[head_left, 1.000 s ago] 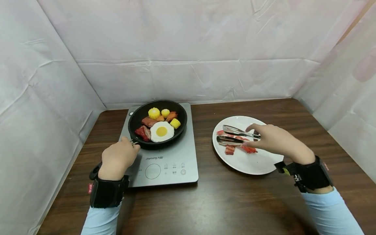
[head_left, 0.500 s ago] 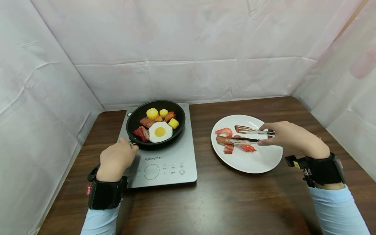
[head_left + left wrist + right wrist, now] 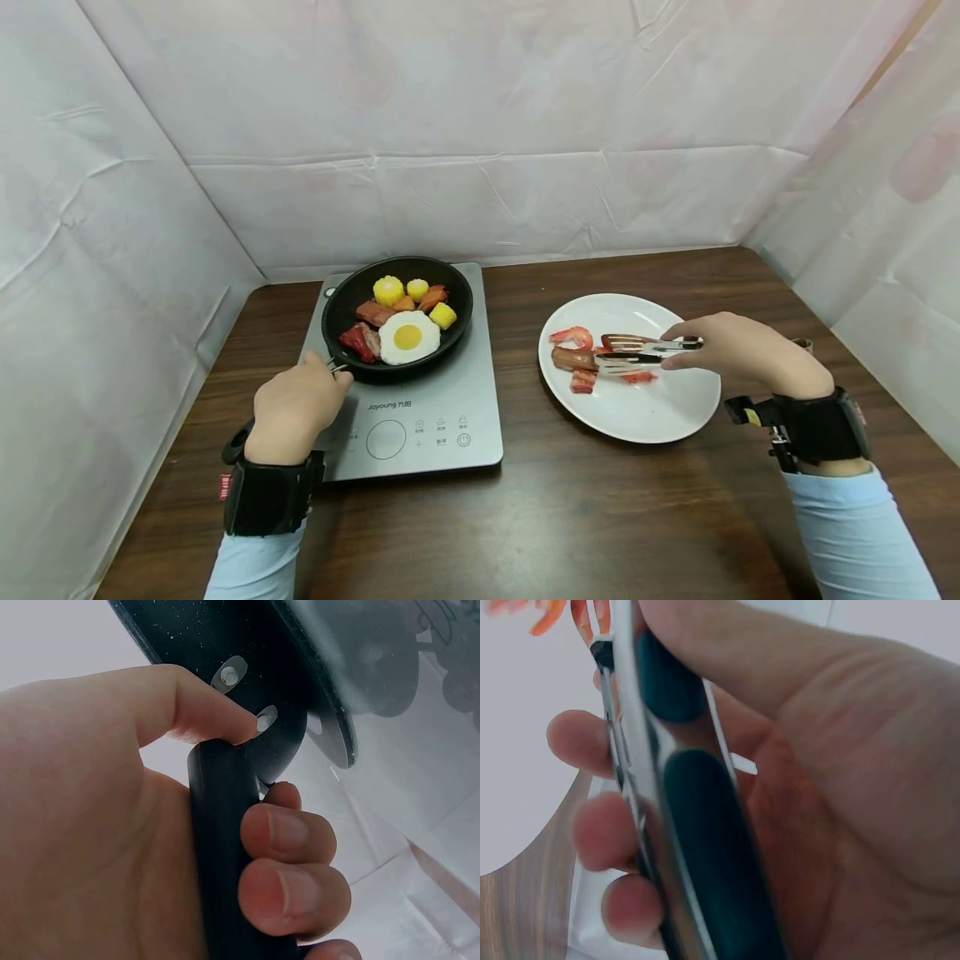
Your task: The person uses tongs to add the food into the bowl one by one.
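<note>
Holding tight, the left hand (image 3: pixel 294 406) wraps its fingers (image 3: pixel 289 836) round the black handle (image 3: pixel 225 855) of the frying pan (image 3: pixel 397 317). The pan sits on a grey cooker (image 3: pixel 408 392) on the left part of the brown tabletop (image 3: pixel 570 517). On the right, the right hand (image 3: pixel 738 352) grips shiny metal tongs (image 3: pixel 637 352), with its fingers (image 3: pixel 600 829) curled round the two arms. The tips of the tongs are a little apart and point left, over a white plate (image 3: pixel 660 408). The lower tip is at the brown sausage (image 3: pixel 572 358) on the plate. A pink shrimp (image 3: pixel 570 335) lies just behind the sausage, and a strip of bacon (image 3: pixel 583 382) lies just in front of it. Further back, inside the pan, there is a fried egg (image 3: pixel 408 337), some red meat (image 3: pixel 358 340) beside it, and yellow corn (image 3: pixel 388 290) at the far side. White sheets (image 3: pixel 480 125) hang behind the tabletop.
</note>
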Tool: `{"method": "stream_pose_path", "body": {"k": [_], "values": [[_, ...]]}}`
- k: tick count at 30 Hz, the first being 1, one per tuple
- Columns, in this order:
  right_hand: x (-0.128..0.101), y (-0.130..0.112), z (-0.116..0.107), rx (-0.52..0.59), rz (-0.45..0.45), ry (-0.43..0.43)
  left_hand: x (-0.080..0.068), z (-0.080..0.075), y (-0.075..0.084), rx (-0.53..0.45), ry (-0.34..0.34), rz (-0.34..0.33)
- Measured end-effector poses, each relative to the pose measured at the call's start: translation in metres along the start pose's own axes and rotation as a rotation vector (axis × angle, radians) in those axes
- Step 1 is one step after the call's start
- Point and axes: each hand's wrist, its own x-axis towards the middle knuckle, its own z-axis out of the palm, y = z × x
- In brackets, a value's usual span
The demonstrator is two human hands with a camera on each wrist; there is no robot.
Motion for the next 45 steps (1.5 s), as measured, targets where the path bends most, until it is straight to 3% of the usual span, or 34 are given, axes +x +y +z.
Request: {"method": "stream_pose_path", "body": {"k": [20,32,45], "values": [[-0.004,-0.006,-0.004,-0.015,-0.053,0.066,0.0,0.002,0.001,-0.016,0.007,-0.011],[-0.007,-0.017,-0.006,-0.053,-0.129,0.168,-0.001,0.0,0.001,-0.015,0.011,-0.012],[-0.011,-0.027,-0.012,-0.12,-0.151,0.23,0.0,0.0,0.001,-0.008,0.012,-0.009]]}}
